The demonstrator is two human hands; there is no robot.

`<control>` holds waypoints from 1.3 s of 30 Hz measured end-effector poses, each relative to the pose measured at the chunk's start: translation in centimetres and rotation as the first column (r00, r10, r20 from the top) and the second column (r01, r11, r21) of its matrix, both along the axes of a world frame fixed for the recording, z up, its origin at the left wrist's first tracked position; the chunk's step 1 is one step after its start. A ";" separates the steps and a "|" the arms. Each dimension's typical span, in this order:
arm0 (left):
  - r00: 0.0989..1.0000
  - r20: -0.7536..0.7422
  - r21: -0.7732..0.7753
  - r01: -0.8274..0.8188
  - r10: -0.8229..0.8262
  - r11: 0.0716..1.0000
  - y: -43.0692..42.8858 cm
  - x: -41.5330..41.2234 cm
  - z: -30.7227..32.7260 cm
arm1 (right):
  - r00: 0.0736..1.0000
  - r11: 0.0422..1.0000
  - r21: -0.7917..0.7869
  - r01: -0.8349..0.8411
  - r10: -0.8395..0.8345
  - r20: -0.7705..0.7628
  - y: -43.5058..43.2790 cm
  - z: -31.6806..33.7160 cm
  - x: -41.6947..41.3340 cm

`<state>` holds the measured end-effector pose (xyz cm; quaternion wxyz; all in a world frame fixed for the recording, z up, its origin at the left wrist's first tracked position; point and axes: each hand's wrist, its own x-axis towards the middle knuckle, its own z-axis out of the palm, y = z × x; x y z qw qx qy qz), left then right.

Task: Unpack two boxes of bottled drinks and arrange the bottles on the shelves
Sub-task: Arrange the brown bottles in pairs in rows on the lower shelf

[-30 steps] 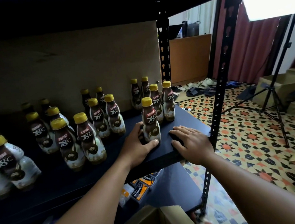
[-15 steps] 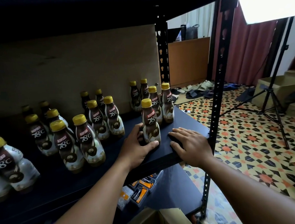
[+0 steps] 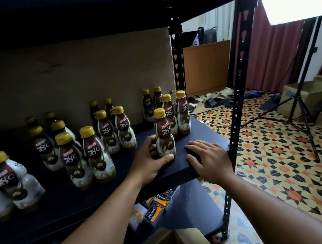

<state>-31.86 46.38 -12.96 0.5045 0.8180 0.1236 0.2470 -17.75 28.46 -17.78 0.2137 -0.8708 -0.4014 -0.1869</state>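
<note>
Many yellow-capped brown plastic coffee bottles (image 3: 97, 150) already stand on the dark metal shelf board (image 3: 205, 134). The left hand (image 3: 149, 161) curls its fingers around the front bottle (image 3: 164, 140); the right hand (image 3: 209, 159) rests flat on the board, fingers relaxed and holding nothing. I cannot tell whether the brown cardboard box (image 3: 180, 239) below holds more.

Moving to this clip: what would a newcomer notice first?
Clusters of yellow-capped brown coffee bottles stand across the dark shelf board. Near its front right corner the left hand grips the front bottle low down, and the right hand lies flat beside it. Further right, the orange-and-black patterned floor tiles stand out.

Roughly seventeen bottles (image 3: 164, 138), leftmost blurred; two hands (image 3: 149, 164) (image 3: 210, 159).
</note>
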 end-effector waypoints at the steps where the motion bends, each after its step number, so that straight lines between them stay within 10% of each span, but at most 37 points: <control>1: 1.000 -0.003 0.000 0.000 0.000 1.000 0.0 0.0 0.0 | 1.000 1.000 -0.003 -0.003 0.003 0.000 0.0 0.0 0.0; 39: 0.986 -0.143 0.143 -0.064 0.084 0.988 -0.6 0.1 0.5 | 1.000 0.999 0.032 -0.003 0.003 0.004 0.1 -0.3 -0.1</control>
